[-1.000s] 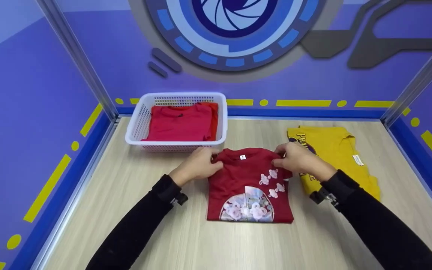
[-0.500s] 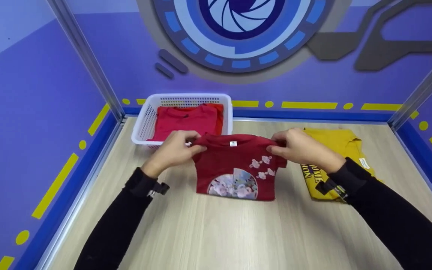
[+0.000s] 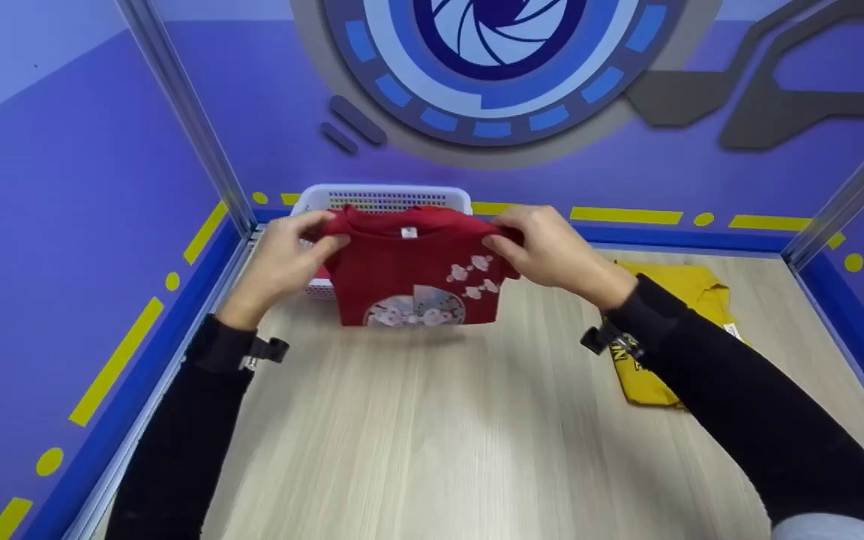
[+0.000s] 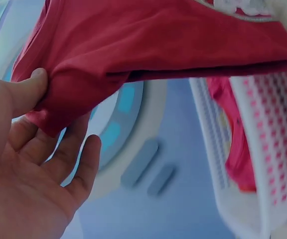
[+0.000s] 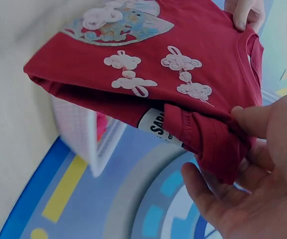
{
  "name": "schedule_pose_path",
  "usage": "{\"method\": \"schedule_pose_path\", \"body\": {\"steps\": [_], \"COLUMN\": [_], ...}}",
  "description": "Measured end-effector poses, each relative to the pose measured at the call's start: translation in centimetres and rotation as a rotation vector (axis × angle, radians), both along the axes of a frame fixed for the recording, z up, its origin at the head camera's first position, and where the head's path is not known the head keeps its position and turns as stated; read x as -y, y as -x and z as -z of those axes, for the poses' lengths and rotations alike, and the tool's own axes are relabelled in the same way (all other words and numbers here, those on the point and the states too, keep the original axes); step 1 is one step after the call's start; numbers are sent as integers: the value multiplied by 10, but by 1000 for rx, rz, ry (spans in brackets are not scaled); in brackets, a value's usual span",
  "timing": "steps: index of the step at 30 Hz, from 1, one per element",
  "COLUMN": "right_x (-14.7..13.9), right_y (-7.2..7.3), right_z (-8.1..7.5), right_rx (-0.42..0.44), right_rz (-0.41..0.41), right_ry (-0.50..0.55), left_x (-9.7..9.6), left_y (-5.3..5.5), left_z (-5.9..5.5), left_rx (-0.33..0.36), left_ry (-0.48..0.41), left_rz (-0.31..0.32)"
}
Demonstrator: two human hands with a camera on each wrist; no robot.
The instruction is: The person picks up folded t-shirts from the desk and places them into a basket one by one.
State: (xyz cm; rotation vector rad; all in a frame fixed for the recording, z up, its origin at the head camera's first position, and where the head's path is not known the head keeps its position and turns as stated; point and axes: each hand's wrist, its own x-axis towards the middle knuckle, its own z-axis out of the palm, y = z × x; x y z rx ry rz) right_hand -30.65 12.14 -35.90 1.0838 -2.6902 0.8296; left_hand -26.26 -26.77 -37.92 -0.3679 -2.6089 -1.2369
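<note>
A folded dark red T-shirt [image 3: 402,270] with pink and white flower decoration hangs in the air between my two hands. My left hand [image 3: 282,259] pinches one shoulder; in the left wrist view its thumb [image 4: 31,92] lies on top of the cloth with the fingers beneath. The other shoulder is pinched by my right hand [image 3: 552,247]. In the right wrist view, a printed label [image 5: 158,127] shows inside the fold. Behind the shirt stands a white plastic basket [image 3: 387,193], largely covered by it. Pinkish-red clothing [image 4: 238,144] inside the basket shows in the left wrist view.
A folded yellow garment [image 3: 657,382] lies on the wooden table [image 3: 432,435] at the right, partly behind my right forearm. Blue-purple panels [image 3: 64,210] wall the table at the back and sides, with metal posts [image 3: 184,112] at the corners.
The red T-shirt has risen off the table in both hands and moved away from me and to the left, now in front of the basket. The yellow garment has stayed on the table.
</note>
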Motion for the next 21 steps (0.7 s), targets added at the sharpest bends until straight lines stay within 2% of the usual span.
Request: {"method": "schedule_pose_path", "body": {"steps": [4,7,10,16,21], "right_x": [27,47,65,86,97], "right_y": [20,39,57,89,109], "right_z": [-4,0,8,22,29], "right_rx": [15,38,72,120,135], "right_rz": [4,10,8,61,134], "right_ry": [-5,-42,-77,-45,-10], "left_x": [22,36,46,53,51], "left_y": [19,36,49,76,100], "left_z": [-7,-6,-3,-3,-9], "left_rx": [-23,-17,8,73,121], "left_ry": [53,99,131,195,230], "left_rz": [-45,-77,-114,-176,-224]}}
